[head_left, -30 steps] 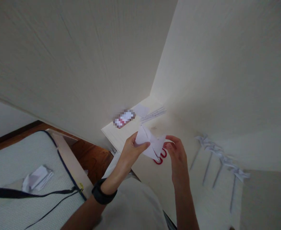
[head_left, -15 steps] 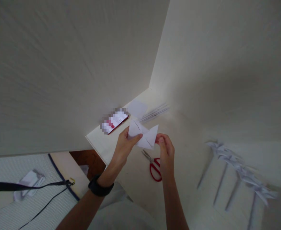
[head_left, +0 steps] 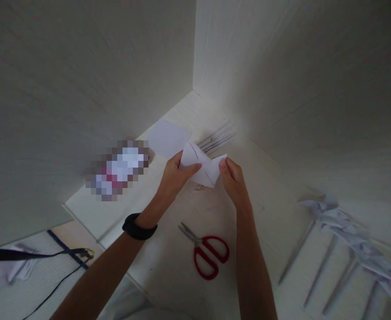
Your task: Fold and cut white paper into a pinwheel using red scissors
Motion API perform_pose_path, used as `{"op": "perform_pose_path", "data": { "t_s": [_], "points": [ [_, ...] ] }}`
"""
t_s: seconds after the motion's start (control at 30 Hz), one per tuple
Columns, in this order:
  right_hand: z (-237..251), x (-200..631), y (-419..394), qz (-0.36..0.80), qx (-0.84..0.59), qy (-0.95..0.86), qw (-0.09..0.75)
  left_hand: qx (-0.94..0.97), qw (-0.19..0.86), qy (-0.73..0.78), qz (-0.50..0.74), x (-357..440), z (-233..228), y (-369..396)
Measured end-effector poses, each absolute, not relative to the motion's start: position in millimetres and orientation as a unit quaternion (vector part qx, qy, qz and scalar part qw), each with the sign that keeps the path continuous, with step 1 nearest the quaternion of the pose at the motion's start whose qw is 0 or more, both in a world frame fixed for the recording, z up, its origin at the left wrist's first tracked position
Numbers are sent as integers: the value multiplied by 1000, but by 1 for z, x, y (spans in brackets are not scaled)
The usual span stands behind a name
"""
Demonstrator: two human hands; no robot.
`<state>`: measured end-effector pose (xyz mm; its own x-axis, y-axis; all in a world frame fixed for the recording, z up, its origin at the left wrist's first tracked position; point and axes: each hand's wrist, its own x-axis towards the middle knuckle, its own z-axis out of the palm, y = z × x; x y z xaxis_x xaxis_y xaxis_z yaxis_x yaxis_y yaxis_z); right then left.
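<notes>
A white sheet of paper (head_left: pixel 195 161), with slits cut in it and its right part bent up, is held in the air between both hands. My left hand (head_left: pixel 177 175) grips its left side, thumb lying across the front near the middle. On the right, my right hand (head_left: pixel 231 177) pinches the paper's corner between thumb and fingers. Below the hands, red-handled scissors (head_left: pixel 204 249) lie on the white tabletop (head_left: pixel 169 266), blades slightly apart. Behind the paper rest several thin sticks (head_left: pixel 217 138) and a flat white paper square (head_left: pixel 169 137).
A phone (head_left: pixel 118 171), blurred over, leans at the left wall. Several finished paper pinwheels (head_left: pixel 352 231) on sticks lie in a row at the right. Two walls meet behind the table. Dark cords (head_left: pixel 32 254) and folded papers (head_left: pixel 15 269) appear lower left.
The view has shifted closer, bringing the scissors fully into sight. My right hand has come up onto the paper's right corner and bends it, while my left hand keeps its hold.
</notes>
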<state>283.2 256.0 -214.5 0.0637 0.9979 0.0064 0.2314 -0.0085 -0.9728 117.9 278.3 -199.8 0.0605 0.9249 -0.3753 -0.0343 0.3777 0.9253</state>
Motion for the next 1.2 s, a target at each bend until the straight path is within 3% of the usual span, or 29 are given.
{"op": "perform_pose_path", "data": {
  "t_s": [0.27,0.6,0.8,0.97,1.2],
  "points": [
    [-234,303,275,361,-595,-525,490,470,582,549,373,144,-225,311],
    [-241,305,267,381,-614,-483,495,491,526,575,390,140,-235,303],
    [-219,300,259,425,-586,-468,507,468,540,587,380,129,-187,278],
    [-157,270,212,454,-571,-440,524,309,655,586,364,109,-134,232],
    [-72,211,132,511,-560,-331,562,227,722,563,332,78,-65,165]
  ]
}}
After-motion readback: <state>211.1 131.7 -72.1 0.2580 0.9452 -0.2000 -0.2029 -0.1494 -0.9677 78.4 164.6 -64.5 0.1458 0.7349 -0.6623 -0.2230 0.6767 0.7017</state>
